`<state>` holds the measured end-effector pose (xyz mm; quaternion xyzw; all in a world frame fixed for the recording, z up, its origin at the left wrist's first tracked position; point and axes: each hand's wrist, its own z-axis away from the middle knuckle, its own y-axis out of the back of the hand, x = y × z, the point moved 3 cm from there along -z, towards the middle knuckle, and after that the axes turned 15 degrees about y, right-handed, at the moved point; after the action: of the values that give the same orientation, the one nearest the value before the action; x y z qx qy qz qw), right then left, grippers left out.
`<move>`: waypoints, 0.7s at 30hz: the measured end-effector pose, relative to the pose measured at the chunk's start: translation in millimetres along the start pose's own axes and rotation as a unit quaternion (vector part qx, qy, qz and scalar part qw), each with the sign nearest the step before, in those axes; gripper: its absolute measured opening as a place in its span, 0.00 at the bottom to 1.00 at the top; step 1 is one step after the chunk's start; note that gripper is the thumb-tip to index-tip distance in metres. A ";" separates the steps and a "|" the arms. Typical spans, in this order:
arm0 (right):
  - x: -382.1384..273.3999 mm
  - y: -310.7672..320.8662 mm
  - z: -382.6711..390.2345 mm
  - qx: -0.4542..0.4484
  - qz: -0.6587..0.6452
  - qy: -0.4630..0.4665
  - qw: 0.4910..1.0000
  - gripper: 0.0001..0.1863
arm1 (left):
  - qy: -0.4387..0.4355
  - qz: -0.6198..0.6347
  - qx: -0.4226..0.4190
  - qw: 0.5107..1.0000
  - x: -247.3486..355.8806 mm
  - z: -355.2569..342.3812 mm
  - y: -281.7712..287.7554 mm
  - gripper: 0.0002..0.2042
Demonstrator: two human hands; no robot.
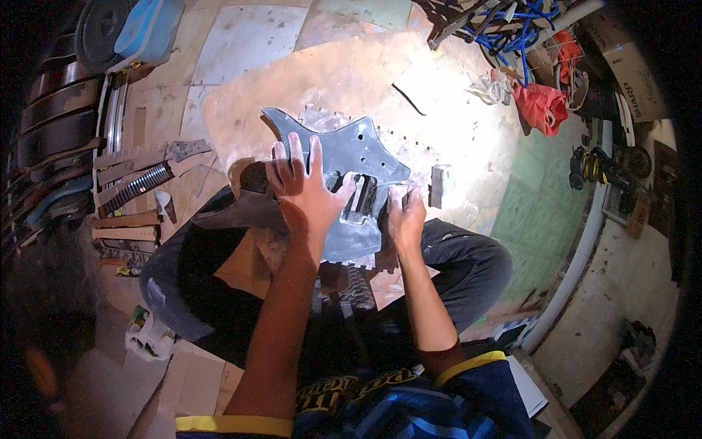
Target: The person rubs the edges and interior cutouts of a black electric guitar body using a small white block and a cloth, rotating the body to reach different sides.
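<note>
Currently | left hand point(301, 194): fingers wide on grey guitar body point(342, 154) | right hand point(406, 219): curled at edge, hold unclear

A dusty gray guitar body point(342, 150), seen from above.
The left hand point(298, 192) lies spread across its face; the right hand point(406, 219), fingers bent, is at its right edge. A red cloth point(540, 107) lies at upper right.

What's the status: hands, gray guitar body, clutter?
Left hand spread on gray guitar body. Right hand curled at its right edge, grip unclear. Red cloth apart, upper right.
</note>
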<state>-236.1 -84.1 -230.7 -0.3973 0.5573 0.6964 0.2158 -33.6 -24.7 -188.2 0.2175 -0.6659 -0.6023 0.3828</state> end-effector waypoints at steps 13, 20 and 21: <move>-14.9 15.7 34.5 -0.100 0.055 0.157 0.981 0.08 | 0.005 0.006 -0.001 1.000 -1.5 -1.9 -1.8 0.42; -12.9 14.8 33.4 -0.127 0.030 0.129 0.983 0.08 | 0.000 -0.006 0.000 1.000 0.7 -2.0 2.9 0.42; -12.3 15.9 35.6 -0.135 0.031 0.105 0.985 0.07 | 0.001 -0.004 -0.008 1.000 0.5 -1.9 2.5 0.41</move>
<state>-251.8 -53.2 -209.0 -0.4765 0.4899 0.7257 0.0792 -32.0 -25.8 -185.7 0.2180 -0.6596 -0.6091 0.3826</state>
